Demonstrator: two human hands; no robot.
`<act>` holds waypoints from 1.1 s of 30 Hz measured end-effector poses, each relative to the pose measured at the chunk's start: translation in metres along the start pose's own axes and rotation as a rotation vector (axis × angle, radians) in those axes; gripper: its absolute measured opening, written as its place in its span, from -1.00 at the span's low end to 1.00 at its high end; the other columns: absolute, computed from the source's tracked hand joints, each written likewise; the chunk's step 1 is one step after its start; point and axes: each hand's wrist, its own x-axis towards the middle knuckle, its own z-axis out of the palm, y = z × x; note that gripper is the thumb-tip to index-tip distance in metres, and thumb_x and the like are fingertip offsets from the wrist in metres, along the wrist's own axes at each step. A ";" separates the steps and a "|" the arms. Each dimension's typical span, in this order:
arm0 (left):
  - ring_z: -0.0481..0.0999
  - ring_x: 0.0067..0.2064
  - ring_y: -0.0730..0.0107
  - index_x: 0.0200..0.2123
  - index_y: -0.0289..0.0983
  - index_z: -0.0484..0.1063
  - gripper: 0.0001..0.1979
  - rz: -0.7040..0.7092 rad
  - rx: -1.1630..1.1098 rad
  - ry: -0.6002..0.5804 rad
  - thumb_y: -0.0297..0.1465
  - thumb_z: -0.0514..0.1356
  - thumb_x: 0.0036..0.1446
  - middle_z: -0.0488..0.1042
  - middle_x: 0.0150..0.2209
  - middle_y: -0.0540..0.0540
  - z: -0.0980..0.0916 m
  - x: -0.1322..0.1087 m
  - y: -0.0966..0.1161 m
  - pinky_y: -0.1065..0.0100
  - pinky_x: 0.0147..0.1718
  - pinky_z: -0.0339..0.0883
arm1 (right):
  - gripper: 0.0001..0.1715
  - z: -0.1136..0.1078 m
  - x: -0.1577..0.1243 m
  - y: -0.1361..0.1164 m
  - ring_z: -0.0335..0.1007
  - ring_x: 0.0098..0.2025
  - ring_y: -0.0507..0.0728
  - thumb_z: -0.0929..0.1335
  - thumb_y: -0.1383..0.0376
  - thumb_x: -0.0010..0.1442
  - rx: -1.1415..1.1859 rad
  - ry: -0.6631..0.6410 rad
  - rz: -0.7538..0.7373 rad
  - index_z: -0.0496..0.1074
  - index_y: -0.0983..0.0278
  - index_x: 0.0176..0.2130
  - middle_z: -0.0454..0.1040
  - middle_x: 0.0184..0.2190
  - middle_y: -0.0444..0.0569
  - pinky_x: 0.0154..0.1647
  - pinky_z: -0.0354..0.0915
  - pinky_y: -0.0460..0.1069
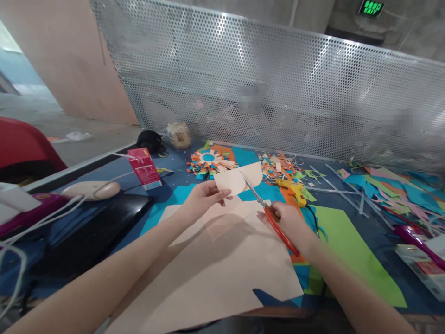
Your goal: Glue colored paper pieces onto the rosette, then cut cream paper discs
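Perforated metal screening spans the far side, whatever lies behind it blurred. Before it, a blue table is partly hidden by a large cream sheet, cut off at the bottom of the view. Red-handled scissors are gripped in the right hand, which hides part of the handles. Farther left, the left hand pinches a small cream piece between thumb and fingers; it extends beyond the fingertips to the right, meeting the blades.
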 end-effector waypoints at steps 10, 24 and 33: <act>0.36 -0.54 0.45 -0.40 -0.31 0.47 -0.68 0.053 0.168 -0.082 -0.20 0.30 -0.18 0.47 -0.52 -0.04 -0.001 -0.001 -0.001 0.35 -0.52 0.35 | -0.54 -0.001 0.000 0.000 0.09 -0.60 -0.01 0.27 -0.08 0.08 -0.052 -0.018 0.010 0.20 0.23 -0.53 0.25 -0.63 -0.18 -0.60 0.00 -0.12; 0.24 -0.58 0.51 -0.52 -0.26 0.36 -0.72 0.175 0.363 0.021 -0.15 0.16 -0.03 0.30 -0.60 0.06 -0.009 0.004 -0.005 0.44 -0.55 0.18 | -0.52 0.001 0.002 0.005 0.08 -0.63 -0.02 0.27 -0.10 0.06 -0.064 0.007 0.018 0.25 0.24 -0.53 0.24 -0.67 -0.18 -0.63 -0.02 -0.12; 0.23 -0.52 0.46 -0.53 -0.26 0.41 -0.73 0.205 0.465 0.005 -0.16 0.16 -0.05 0.34 -0.55 0.01 -0.008 0.003 -0.001 0.43 -0.52 0.15 | -0.51 -0.003 0.002 0.002 0.15 -0.59 0.01 0.24 -0.12 0.08 -0.092 -0.035 0.025 0.24 0.24 -0.52 0.30 -0.61 -0.14 -0.59 0.02 -0.11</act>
